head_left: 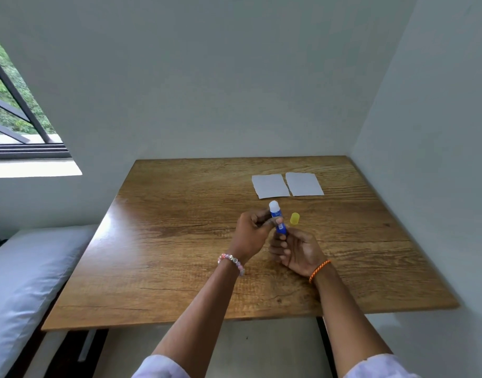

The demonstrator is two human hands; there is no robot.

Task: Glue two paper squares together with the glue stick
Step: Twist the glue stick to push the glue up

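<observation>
head | left hand (250,230) and right hand (294,249) grip glue stick (277,217) | yellow cap (294,218) off

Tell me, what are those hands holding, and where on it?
Both hold the blue glue stick: left hand grips its middle, right hand its bottom end. The white glue tip is exposed.
</observation>
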